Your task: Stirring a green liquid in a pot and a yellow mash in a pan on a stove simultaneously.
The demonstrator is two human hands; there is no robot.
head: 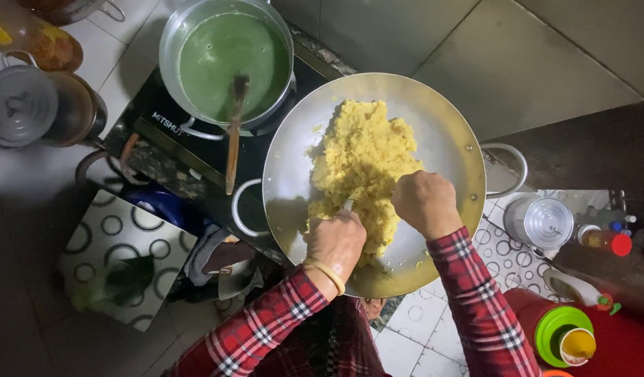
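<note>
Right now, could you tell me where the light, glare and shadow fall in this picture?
Head view: bright light on the metal pan, mild glare along its rim; the left hand casts a shadow on the pan; the floor at lower left is dim; the yellow mash is sharp.

Brushed, dull-shining metal wok (441, 132) holding coarse, crumbly yellow mash (364, 157). Smooth metal pot (174, 42) with glossy green liquid (221, 56) and a matt wooden spoon (234, 132). Soft checked cloth sleeves (476, 300). Glossy floor tiles (503, 63). Shiny plastic bottle cap (621, 244).
</note>
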